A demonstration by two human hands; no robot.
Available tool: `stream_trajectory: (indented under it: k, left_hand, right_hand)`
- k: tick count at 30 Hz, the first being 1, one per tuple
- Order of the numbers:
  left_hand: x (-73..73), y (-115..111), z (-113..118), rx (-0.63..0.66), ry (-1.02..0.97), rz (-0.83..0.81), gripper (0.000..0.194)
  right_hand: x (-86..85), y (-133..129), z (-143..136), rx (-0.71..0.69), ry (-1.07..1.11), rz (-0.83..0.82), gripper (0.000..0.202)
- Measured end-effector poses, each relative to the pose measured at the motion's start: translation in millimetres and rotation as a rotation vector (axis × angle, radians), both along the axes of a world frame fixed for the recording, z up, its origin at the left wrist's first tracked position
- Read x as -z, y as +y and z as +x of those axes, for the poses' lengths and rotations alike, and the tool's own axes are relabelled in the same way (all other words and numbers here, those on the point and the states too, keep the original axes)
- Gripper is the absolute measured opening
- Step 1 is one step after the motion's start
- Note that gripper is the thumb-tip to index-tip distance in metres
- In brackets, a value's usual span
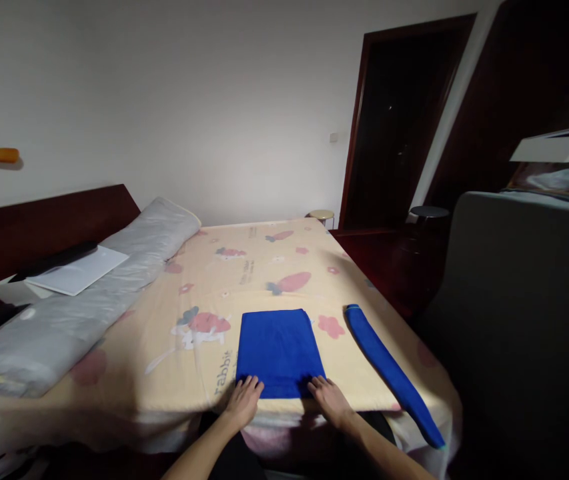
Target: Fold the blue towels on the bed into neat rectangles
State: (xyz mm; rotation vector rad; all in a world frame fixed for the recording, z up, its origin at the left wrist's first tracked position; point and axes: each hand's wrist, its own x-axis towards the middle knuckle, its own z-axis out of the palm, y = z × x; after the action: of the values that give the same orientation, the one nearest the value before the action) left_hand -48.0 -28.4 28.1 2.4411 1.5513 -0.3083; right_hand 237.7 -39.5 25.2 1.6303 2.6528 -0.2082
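On the left side of the bed, a long grey padded quilt (129, 250) lies beside the dark wooden headboard (54, 220), with a thin white flat panel (78, 270) resting on it. To the right spreads the bed's cream sheet (139, 320), printed with pink carrots and flowers. The person's left hand (247, 393) lies palm down at the near left corner of a flat, folded, rectangular blue cloth (279, 347) by the bed's near edge. The cloth extends straight ahead from both hands, midway between them and touching each; the slanted view leaves its longer side uncertain. The right hand (327, 395) mirrors the left at the near right corner, forearms angling inward, fingers bent over the fabric; whether the thumbs pinch it cannot be told. Farther right, apart from the right hand, which is the nearer one, a long, narrow blue cloth roll (389, 367) slants toward the bed's near right corner, its near end reaching over the edge.
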Motion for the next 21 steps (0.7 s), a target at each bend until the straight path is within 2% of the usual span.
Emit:
stream_trajectory:
  k: [10,17,21]
  left_hand:
    - [-1.9,-0.3,0.8,-0.007,-0.009,-0.004,0.064]
    - [5.2,1.4,-0.6,-0.001,-0.004,0.017,0.066]
    - [1.8,1.0,0.3,-0.006,-0.001,0.008,0.066]
  right_hand:
    - [1.1,0.0,0.4,-0.003,0.002,0.005,0.040]
    - [-0.7,-0.1,0.3,-0.005,-0.008,-0.001,0.040]
    - [-2.1,-0.5,0.0,-0.003,-0.006,-0.007,0.040]
